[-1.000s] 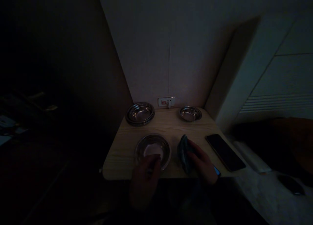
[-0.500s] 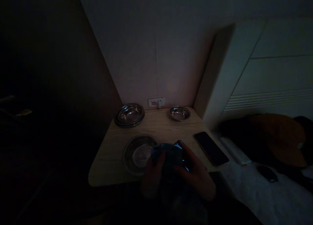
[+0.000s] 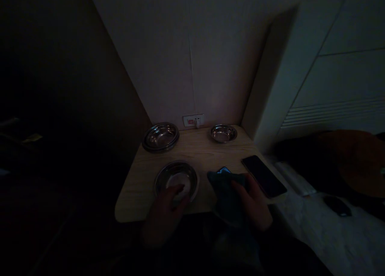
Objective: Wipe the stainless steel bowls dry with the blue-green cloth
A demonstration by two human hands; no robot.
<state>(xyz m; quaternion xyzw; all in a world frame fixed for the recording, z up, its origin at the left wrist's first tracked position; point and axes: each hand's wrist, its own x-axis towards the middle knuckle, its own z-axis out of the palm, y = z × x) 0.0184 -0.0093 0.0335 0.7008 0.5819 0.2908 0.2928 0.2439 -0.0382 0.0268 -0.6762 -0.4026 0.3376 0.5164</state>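
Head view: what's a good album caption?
Right hand holding a dark teal cloth, left hand at a round silver metal bowl.

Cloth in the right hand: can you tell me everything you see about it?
The cloth looks dark blue-green, soft and rumpled. The right hand pinches its upper right side, and the rest hangs down. It partly hides a lit screen behind it. Its bottom fades into shadow; whether it touches the table, I can't tell.
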